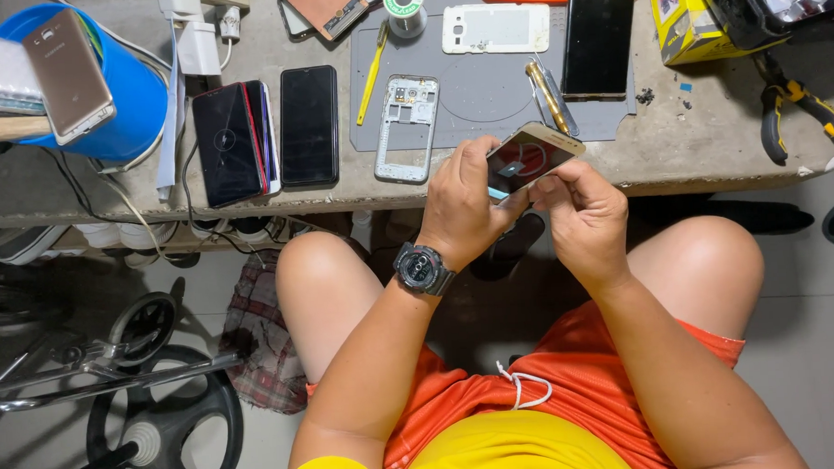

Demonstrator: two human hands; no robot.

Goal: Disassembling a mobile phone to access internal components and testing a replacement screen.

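A grey concrete tabletop (694,147) carries a grey work mat (486,100) at its middle. On the mat lie a silver phone frame (408,127), a white back cover (495,27), a dark screen panel (599,34) and a yellow tool (372,74). Left of the mat, near the front edge, lie two dark phones (228,142) (308,125). A blue tub (129,83) sits at the left end, yellow-handled pliers (791,106) toward the right end.

Grey concrete bench (695,152): blue plastic bucket (130,97) at left edge, gold phone (68,76) on top. Three dark phones (267,133) near front edge. White phone frame (408,127) on grey mat (486,95). Yellow-handled pliers (796,105) near right edge.
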